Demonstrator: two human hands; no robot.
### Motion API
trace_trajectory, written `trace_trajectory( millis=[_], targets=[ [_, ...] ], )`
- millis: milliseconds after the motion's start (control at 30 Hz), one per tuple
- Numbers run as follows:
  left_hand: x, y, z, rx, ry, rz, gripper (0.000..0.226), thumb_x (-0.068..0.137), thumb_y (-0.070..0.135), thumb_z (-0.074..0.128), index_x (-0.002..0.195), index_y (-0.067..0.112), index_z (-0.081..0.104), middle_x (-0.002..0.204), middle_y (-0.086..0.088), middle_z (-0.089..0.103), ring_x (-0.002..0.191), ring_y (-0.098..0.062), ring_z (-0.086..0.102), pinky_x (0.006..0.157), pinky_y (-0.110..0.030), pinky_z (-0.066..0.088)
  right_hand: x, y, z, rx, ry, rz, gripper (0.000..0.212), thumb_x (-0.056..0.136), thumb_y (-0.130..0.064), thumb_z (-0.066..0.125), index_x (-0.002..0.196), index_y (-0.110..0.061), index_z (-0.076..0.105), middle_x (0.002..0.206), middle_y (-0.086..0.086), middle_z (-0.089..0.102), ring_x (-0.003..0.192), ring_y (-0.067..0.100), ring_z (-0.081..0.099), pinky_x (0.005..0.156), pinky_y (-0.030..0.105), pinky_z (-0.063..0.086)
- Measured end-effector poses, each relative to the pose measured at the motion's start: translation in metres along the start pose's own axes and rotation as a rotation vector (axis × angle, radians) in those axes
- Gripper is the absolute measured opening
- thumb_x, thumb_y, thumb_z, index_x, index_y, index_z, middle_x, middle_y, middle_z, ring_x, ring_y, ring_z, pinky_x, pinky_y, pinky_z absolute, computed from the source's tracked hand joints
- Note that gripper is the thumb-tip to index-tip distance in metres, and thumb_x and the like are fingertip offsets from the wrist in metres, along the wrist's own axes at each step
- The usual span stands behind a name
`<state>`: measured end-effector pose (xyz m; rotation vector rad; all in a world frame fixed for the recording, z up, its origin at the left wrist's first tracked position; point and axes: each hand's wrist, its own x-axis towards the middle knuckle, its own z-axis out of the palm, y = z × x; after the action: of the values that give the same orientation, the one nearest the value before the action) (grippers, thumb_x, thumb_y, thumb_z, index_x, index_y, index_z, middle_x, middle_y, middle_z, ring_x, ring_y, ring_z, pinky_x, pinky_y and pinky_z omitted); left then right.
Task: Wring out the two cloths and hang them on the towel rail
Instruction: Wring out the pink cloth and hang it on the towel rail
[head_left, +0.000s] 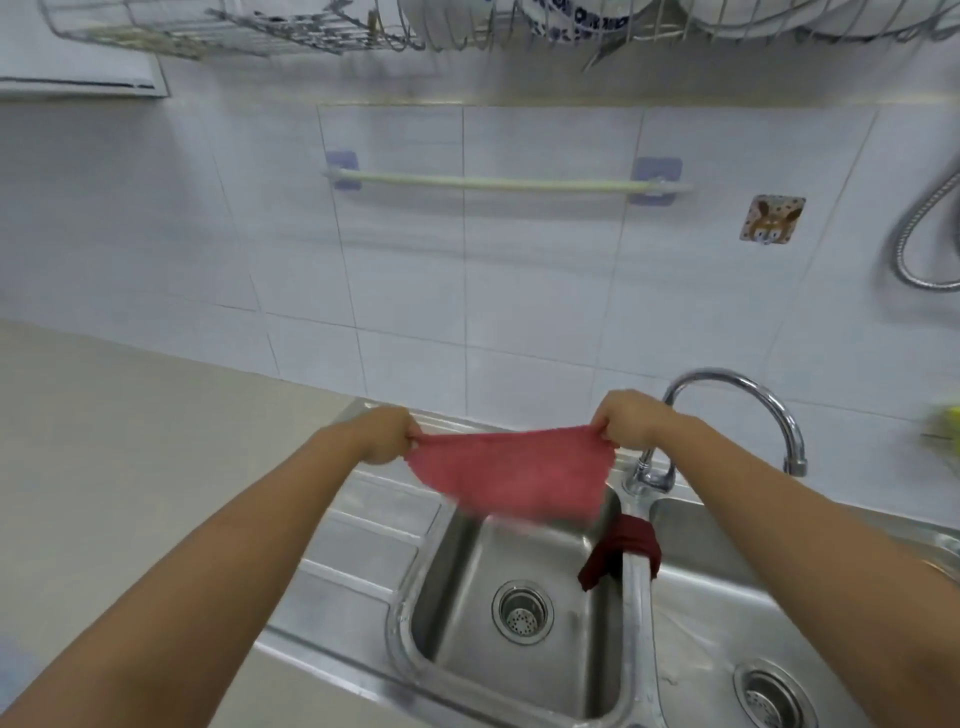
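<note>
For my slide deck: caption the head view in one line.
Both hands, left hand and right hand, stretch a pink cloth over the sink; towel rail bare.

Double sink (636, 597) set in the table (130, 441), drainboard (353, 545) left of the left basin. One cloth (511, 475) stretched between left hand (387, 434) and right hand (626, 421), above the left basin's back edge. Second cloth (626, 545) draped over the divider between the basins. Faucet (737, 415) behind the divider, right of the right hand. Towel rail (498, 183) on the wall above the sink. Dish rack (467, 23) overhead. Hose (924, 228) on the wall at far right.
</note>
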<state>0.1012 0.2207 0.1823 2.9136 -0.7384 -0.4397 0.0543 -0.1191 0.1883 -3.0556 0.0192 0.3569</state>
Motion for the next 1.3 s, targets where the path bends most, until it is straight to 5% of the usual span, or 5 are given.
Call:
trace_trajectory(
  millis=[367,467,633,800,1300],
  targets=[
    [-0.006,-0.004,0.030,-0.131,0.157,-0.043,0.025,0.090,0.007,0.046,0.080,0.013,0.069,0.095,-0.006,0.073,0.093,-0.027,0.064,0.081,-0.035,0.048,-0.003,-0.011,0.030,0.309,0.090,0.103,0.033,0.080,0.004,0.050,0.097,-0.005,0.076,0.100,0.013,0.074,0.097,0.025,0.067,0.087,0.034,0.054],
    [-0.015,0.007,-0.008,-0.168,0.541,-0.133,0.044,0.094,0.007,0.042,0.132,0.021,0.060,0.135,-0.006,0.061,0.123,-0.030,0.055,0.100,-0.037,0.042,-0.007,-0.028,-0.004,0.549,0.509,0.177,0.044,0.084,0.001,0.045,0.112,-0.019,0.073,0.120,0.004,0.069,0.115,0.024,0.061,0.099,0.033,0.048],
    [-0.027,0.011,-0.053,0.098,1.422,0.141,0.048,0.086,-0.010,0.051,0.132,0.004,0.056,0.128,-0.017,0.063,0.120,-0.035,0.059,0.107,-0.053,0.039,-0.026,-0.052,-0.051,0.486,1.441,-0.046,0.051,0.082,0.009,0.047,0.124,-0.014,0.065,0.124,0.007,0.067,0.120,0.028,0.059,0.102,0.038,0.043],
    [-0.018,-0.008,-0.017,0.059,0.144,-0.024,0.026,0.096,0.013,0.048,0.107,0.014,0.071,0.106,-0.011,0.071,0.097,-0.030,0.063,0.080,-0.032,0.045,-0.007,-0.031,0.001,0.026,0.356,0.192,0.033,0.084,-0.006,0.047,0.102,-0.020,0.071,0.104,0.006,0.070,0.093,0.032,0.065,0.073,0.033,0.049],
    [-0.008,0.007,-0.005,-0.239,0.608,-0.179,0.027,0.087,0.011,0.043,0.095,0.028,0.062,0.085,0.002,0.071,0.078,-0.024,0.063,0.062,-0.032,0.049,-0.016,-0.043,0.012,0.759,0.699,0.408,0.027,0.083,0.003,0.040,0.098,-0.010,0.059,0.098,0.011,0.065,0.080,0.026,0.055,0.065,0.031,0.042]
  ],
)
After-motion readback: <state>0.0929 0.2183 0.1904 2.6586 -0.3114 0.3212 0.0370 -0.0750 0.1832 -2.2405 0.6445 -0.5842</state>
